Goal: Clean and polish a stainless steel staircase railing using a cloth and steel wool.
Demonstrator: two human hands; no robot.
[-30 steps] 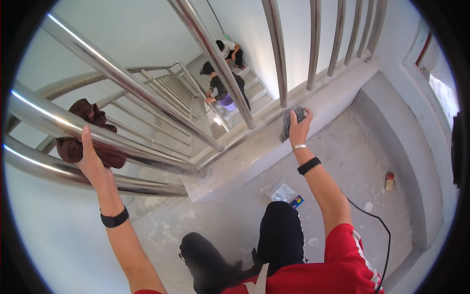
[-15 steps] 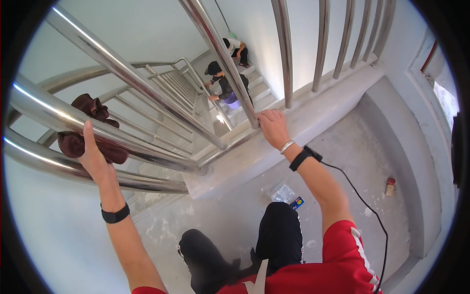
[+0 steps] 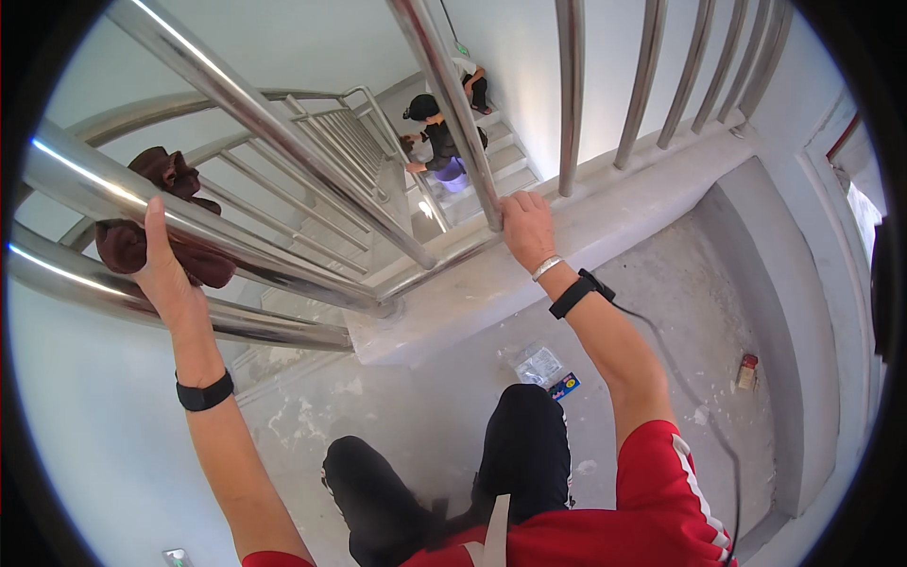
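My left hand is wrapped round a thick shiny metal rail at the left, with a dark brown cloth between palm and tube. The cloth's other end bunches up on the rail's far side. My left thumb lies along the top; the other fingers are hidden behind the tube. My right hand is closed round the foot of an upright metal baluster, just above the pale concrete curb. Its fingertips are partly hidden, and no cloth shows in it.
A lower rail runs beneath the cloth. On the floor lie a clear plastic packet, a small blue packet and a small red-and-tan block. A black cable trails from my right wrist. Down the stairs are two people and a purple bucket.
The whole view has shifted slightly. My left hand and the cloth appear a little farther up and left; both hands keep their holds. More of the purple bucket below shows.
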